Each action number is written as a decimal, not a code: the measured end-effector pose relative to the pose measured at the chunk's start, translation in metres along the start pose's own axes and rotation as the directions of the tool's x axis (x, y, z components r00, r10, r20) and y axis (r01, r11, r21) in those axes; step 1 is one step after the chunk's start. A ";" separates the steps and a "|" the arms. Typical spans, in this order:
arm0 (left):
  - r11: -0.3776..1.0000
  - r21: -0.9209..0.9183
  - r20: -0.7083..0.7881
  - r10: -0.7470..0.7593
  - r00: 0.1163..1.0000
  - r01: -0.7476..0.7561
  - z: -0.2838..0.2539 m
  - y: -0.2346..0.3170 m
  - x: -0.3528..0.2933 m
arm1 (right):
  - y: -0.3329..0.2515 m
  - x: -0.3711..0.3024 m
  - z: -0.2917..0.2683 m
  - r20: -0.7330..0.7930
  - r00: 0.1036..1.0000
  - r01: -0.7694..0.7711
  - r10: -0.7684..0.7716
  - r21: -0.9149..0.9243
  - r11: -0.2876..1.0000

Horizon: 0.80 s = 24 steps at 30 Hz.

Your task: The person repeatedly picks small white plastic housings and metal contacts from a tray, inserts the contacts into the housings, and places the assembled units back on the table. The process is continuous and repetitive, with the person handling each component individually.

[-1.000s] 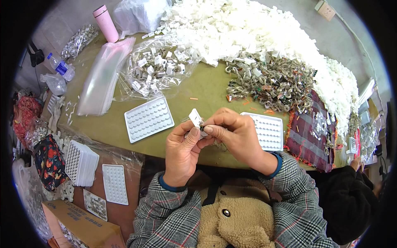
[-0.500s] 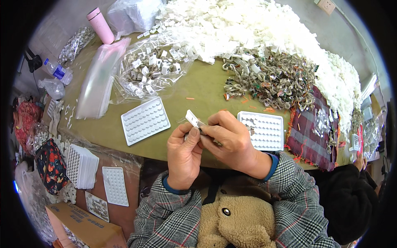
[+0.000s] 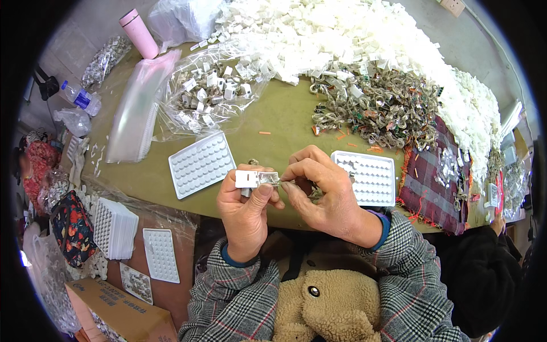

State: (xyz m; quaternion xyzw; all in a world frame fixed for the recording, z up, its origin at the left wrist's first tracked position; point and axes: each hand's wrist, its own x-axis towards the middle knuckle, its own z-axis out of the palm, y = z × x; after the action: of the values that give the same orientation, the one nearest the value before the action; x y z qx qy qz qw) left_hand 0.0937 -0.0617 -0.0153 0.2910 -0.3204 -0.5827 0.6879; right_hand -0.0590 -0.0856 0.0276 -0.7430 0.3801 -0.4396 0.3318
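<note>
My left hand (image 3: 244, 222) holds a small white plastic housing (image 3: 246, 179) between thumb and fingers, above the near edge of the table. From its right side sticks a clear plastic piece (image 3: 268, 178). My right hand (image 3: 336, 202) is closed, its thumb and forefinger pinched at the clear piece's outer end. A thin grey cable (image 3: 315, 192) shows under the right fingers; its ends are hidden. Two white trays with rows of round hollows flank the hands: the left tray (image 3: 202, 165) and the right tray (image 3: 373, 182), which has small pieces in its left part.
Behind lie a large heap of white housings (image 3: 342, 34), a pile of grey cables (image 3: 376, 108) and a clear bag (image 3: 211, 94) of assembled pieces. A plaid cloth (image 3: 433, 182) is at right. Stacked trays (image 3: 114, 228) and a cardboard box (image 3: 122, 310) stand lower left.
The white housing has turned from tilted upright to lying level, its clear piece now showing. My left hand has shifted slightly left and my right hand slightly right.
</note>
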 end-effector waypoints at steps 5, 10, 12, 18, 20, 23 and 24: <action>0.965 0.196 0.038 0.169 0.985 -0.173 -0.001 -0.004 0.002 | 0.007 0.000 0.003 -0.005 1.000 -0.001 0.000 -0.025 1.000; 0.645 0.597 0.169 0.481 0.860 -0.477 0.000 -0.009 0.002 | 0.011 0.000 0.007 -0.017 0.998 0.064 -0.064 0.004 0.998; 0.562 0.655 0.224 0.494 0.840 -0.506 -0.001 -0.008 0.003 | 0.011 0.000 0.007 -0.021 0.999 0.039 -0.039 0.022 0.999; 0.997 -0.078 -0.015 0.008 1.000 -0.009 -0.001 -0.001 0.000 | 0.008 0.000 0.008 -0.009 1.000 -0.009 0.009 0.057 0.998; 0.993 -0.112 -0.022 -0.024 0.999 0.021 0.000 -0.001 0.000 | 0.006 0.000 0.007 -0.049 0.999 -0.004 0.007 0.073 0.997; 0.999 -0.036 -0.011 0.015 1.000 -0.015 0.000 -0.002 0.000 | 0.007 -0.001 0.006 -0.013 1.000 0.011 -0.011 -0.010 1.000; 0.999 0.005 -0.006 0.039 0.999 -0.039 0.000 -0.002 0.001 | 0.008 -0.001 0.006 -0.037 0.998 0.050 -0.051 -0.031 0.998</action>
State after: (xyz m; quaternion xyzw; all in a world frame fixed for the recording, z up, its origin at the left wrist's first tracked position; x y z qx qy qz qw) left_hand 0.0922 -0.0626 -0.0170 0.2884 -0.3254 -0.5673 0.6994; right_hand -0.0559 -0.0876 0.0185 -0.7488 0.3742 -0.4560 0.3022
